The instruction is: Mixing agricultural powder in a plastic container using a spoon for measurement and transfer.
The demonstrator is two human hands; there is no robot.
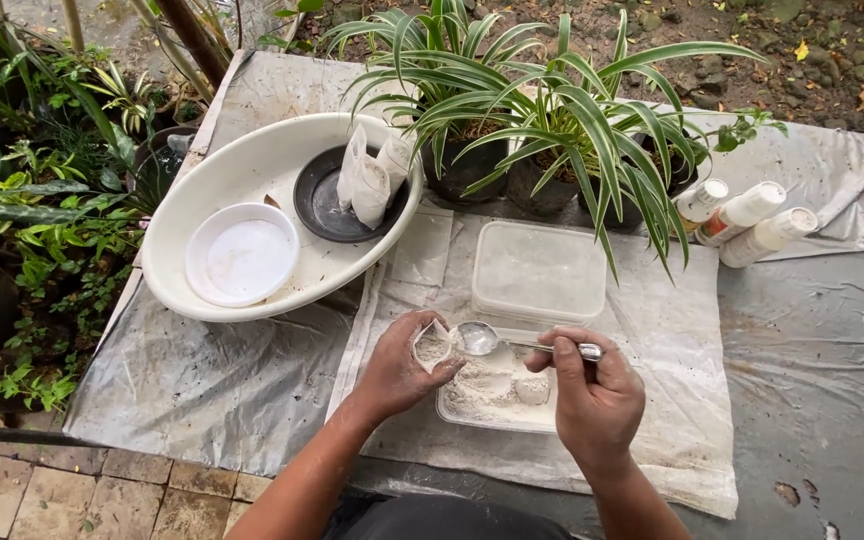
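My left hand (399, 368) pinches a small white pouch (433, 345) (open-mouthed); my right hand (592, 385) grips a spoon (482, 339) at it, above the powder tray (492, 395).

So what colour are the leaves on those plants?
The leaves are green with white stripes, seen in the head view.

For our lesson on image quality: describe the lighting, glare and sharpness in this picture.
Head view: soft, even daylight with faint shadows; a bright glint on the spoon in the right hand; the left hand and the oval white basin are sharp; straight edges bow slightly near the frame's borders.
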